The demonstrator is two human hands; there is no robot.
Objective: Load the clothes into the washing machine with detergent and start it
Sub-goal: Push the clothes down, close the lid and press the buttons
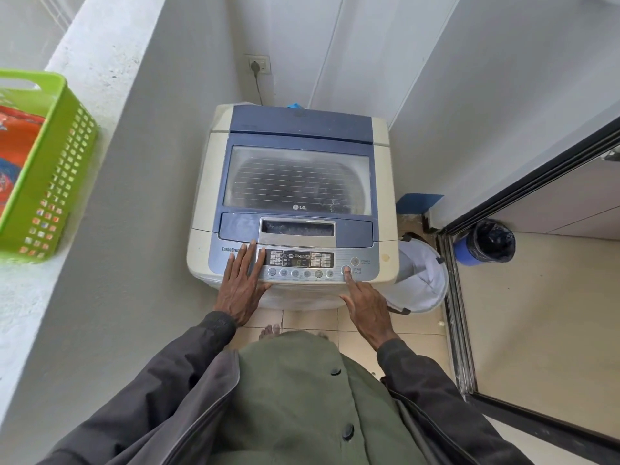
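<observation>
Tucked into a corner between white walls, a top-loading washing machine (pixel 295 196) — cream body, blue lid shut flat, cloudy window over a dim drum, contents not discernible through it. Up on the ledge to the left, well apart from the machine, a green slotted basket (pixel 67 156) with something orange and blue in it, cut off by the frame edge. On the tiled floor just beside the machine's right flank, a white fabric hamper (pixel 424 280). Along the machine's front edge, the grey control panel (pixel 302 263), dark display in its middle with lit figures, row of round buttons below. Left hand (pixel 240 286) laid flat on the panel's left end, fingers straight and spread, gripping nothing. Right hand (pixel 367 307) apart from it at the panel's right end, index finger stretched forward, thumb out to the side, holding nothing. Past the door track on the right, a blue bin (pixel 486 245) with a black liner. High on the back wall, a socket (pixel 257 64) with a plug in it, cord dropping behind the machine. Smallest of all — the round start button (pixel 345 269), touched by that index fingertip.
</observation>
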